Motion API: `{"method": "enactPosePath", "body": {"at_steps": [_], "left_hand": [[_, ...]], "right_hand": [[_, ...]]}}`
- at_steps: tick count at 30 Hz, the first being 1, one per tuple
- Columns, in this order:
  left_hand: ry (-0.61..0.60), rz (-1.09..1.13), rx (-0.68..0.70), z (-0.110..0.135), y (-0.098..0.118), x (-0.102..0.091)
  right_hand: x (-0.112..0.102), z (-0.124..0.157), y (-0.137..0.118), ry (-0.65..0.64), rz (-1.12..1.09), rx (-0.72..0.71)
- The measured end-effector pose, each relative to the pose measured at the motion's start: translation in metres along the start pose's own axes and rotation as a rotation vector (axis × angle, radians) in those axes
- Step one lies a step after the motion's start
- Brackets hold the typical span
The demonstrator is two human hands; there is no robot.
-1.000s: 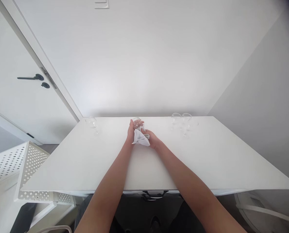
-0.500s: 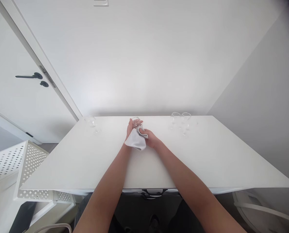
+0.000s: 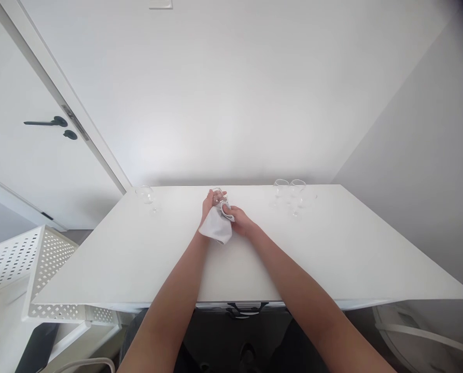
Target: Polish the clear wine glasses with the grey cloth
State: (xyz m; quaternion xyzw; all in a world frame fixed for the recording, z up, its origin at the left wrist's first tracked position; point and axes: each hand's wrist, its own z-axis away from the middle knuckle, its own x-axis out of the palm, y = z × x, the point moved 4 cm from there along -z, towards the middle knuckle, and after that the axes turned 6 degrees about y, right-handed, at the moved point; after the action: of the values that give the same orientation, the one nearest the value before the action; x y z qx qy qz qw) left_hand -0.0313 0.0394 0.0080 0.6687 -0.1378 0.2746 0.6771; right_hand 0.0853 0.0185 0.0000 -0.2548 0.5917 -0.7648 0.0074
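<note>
While left hand (image 3: 209,204) fingers wrap the glass (image 3: 217,194) at the worktop's (image 3: 332,248) far middle, right hand (image 3: 239,220) fingers pinch the white cloth (image 3: 216,228) against it. Judgement: grip the bowl firmly, press the cloth lightly, spare the stem. Other glasses (image 3: 289,189) stand well apart.

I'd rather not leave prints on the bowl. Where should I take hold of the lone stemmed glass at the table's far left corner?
Probably best to pinch the short stem just under the bowl, coming from the near side. The lone glass stands upright on the table with nothing beside it, so the stem is open to reach.
</note>
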Motion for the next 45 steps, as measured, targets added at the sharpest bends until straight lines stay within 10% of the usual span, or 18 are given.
{"method": "enactPosePath", "body": {"at_steps": [9,17,29,41,45], "left_hand": [[-0.093,-0.009,0.117,0.009,0.010,0.008],[-0.054,0.127,0.193,-0.005,0.010,-0.004],[-0.102,0.054,0.332,0.002,0.017,0.002],[-0.304,0.018,0.281,0.016,0.015,0.022],[-0.276,0.097,0.256,0.015,0.016,0.019]], "right_hand": [[-0.008,-0.013,0.004,0.137,0.022,-0.103],[-0.061,-0.007,-0.009,0.906,0.040,-0.447],[-0.026,-0.017,-0.008,0.327,-0.343,-0.260],[-0.045,-0.019,0.003,0.619,-0.054,-0.220],[-0.040,-0.018,-0.001,0.515,-0.108,-0.231]]}}
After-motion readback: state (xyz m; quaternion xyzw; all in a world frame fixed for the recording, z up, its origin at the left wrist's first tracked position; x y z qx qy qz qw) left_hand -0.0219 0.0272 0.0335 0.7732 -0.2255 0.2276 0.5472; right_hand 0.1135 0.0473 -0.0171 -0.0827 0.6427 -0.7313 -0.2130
